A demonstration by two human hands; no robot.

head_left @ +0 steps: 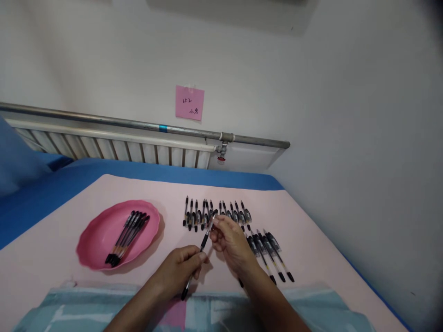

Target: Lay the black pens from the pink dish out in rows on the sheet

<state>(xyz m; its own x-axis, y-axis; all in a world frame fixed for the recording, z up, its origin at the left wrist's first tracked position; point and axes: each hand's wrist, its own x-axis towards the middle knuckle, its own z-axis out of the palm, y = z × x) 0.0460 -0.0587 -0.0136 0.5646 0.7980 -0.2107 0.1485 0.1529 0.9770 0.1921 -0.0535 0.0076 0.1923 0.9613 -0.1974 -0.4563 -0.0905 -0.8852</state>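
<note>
My left hand (pixel 182 269) is closed around the barrel of a black gel pen (pixel 205 240), which slants with its grip end up and away from me. At that upper end my right hand (pixel 233 242) pinches a clear pen cap (pixel 212 220); whether it is fully seated on the tip I cannot tell. Just beyond my hands lies a row of uncapped pens (pixel 186 207) with loose caps (pixel 248 215) among them. More pens (pixel 284 261) and caps (pixel 273 241) lie right of my right hand, partly hidden by it.
A pink scalloped dish (pixel 88 240) on the left holds several capped pens (pixel 128 235). Under everything is a pale pink table surface (pixel 152 286) with a blue edge. Behind stand a radiator (pixel 131 150) and a metal pipe (pixel 114 121); a wall rises on the right.
</note>
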